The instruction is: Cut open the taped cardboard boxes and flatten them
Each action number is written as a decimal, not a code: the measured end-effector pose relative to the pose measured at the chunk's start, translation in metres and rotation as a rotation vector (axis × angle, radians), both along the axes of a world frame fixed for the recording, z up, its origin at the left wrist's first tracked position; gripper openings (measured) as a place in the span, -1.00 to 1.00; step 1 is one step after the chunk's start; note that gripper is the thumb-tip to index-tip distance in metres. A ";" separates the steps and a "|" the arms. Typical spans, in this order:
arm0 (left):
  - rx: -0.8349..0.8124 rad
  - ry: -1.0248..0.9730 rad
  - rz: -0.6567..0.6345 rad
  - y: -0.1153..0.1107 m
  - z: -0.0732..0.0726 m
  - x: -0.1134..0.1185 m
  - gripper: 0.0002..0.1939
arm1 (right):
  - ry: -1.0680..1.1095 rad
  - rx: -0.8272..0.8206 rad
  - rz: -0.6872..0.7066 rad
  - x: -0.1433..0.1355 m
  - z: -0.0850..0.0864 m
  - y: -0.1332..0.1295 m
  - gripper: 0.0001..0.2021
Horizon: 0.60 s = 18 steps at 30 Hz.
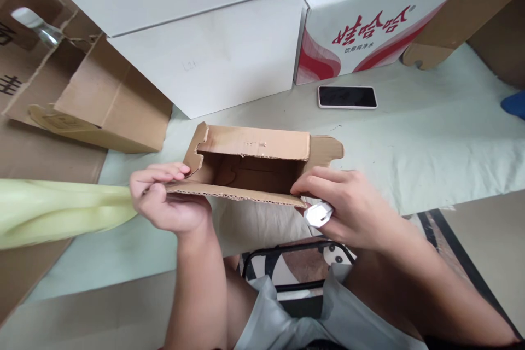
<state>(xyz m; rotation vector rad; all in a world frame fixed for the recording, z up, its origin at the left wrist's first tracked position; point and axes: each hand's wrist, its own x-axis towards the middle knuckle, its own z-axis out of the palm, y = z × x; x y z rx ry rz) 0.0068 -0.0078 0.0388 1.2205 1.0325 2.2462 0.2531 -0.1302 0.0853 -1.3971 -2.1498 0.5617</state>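
Observation:
A small brown cardboard box [258, 143] sits on the pale green cloth, its top open and its inside dark. Its flaps stick out at both short ends, and one long flap lies toward me. My left hand [170, 197] grips the left end of that near flap between thumb and fingers. At the right end, the fingers of my right hand [344, 202] pinch the box's near corner. A white object [318, 214], which looks like a cutter handle, is tucked in my right hand against the palm.
White cartons [217, 54] stand behind the box, beside a red-and-white printed carton [369, 27]. In front of that lies a phone [347, 97]. A taller open cardboard box [118, 93] with a clear bottle [41, 27] behind it is at left. Yellow-green material [65, 210] extends from the left.

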 end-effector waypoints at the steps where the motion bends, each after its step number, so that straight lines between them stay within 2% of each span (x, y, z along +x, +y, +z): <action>1: -0.001 0.001 -0.001 0.000 0.000 0.000 -0.93 | 0.000 0.005 0.001 0.000 0.000 0.000 -0.80; 9: 0.030 -0.024 -0.048 0.000 0.000 0.001 -0.94 | 0.006 0.014 0.009 0.000 0.000 0.001 -0.79; 18: 0.011 -0.063 -0.010 -0.001 0.001 0.001 -0.90 | 0.007 0.036 0.000 -0.001 0.001 0.001 -0.76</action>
